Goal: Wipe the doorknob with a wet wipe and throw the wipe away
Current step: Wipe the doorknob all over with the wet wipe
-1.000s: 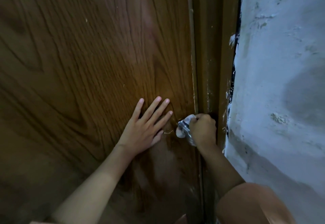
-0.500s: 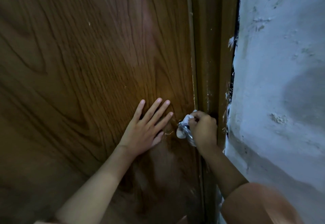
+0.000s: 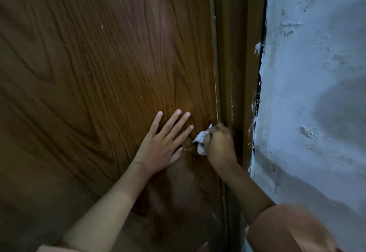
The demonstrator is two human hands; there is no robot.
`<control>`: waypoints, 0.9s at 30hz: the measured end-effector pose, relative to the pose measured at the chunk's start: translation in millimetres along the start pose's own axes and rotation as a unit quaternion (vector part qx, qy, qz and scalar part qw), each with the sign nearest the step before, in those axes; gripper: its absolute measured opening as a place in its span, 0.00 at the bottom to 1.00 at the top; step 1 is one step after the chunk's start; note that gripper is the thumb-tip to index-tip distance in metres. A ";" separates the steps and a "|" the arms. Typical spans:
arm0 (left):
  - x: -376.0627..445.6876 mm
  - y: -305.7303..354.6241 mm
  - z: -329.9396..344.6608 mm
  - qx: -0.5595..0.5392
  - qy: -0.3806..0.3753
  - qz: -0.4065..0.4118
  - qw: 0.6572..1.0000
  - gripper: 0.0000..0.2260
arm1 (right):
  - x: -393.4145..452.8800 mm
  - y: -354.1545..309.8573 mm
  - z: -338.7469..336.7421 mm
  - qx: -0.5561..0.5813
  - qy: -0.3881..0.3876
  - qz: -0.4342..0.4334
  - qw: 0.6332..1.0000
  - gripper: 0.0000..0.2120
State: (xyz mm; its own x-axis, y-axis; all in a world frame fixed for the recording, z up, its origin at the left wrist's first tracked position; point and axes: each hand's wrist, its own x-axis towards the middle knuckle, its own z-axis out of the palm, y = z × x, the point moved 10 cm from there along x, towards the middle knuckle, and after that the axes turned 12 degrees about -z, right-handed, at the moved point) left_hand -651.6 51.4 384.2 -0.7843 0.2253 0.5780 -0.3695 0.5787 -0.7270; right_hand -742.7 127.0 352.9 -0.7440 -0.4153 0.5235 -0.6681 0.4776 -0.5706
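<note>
Wood-grain door fills the view, one of it, beside one brown frame and a rough white wall. One left hand lies flat and released on the panel. One right hand is clenched around one white wet wipe (the doorknob is hidden beneath). No writing shows.

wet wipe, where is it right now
In the head view, the wet wipe is bunched in the right hand near the door's right edge, beside the flat left hand.
</note>
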 end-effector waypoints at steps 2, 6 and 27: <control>1.5 0.1 -0.8 0.000 0.005 -0.002 1.000 0.28 | -1.5 4.8 -3.0 0.011 0.021 0.002 1.000 0.14; 0.8 3.0 0.1 -0.006 -0.001 0.006 1.000 0.29 | -3.2 38.2 -7.4 0.095 0.054 0.118 0.987 0.13; 0.4 2.1 -1.3 -0.006 0.005 0.001 1.000 0.30 | -2.0 18.0 -18.6 0.069 0.081 0.029 0.994 0.09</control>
State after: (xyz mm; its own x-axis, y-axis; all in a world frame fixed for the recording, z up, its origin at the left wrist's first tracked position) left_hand -652.1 53.8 383.4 -0.7804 0.2342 0.5797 -0.3616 0.5874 -0.7240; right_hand -753.0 150.8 353.4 -0.7772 -0.2539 0.5757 -0.6275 0.3814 -0.6788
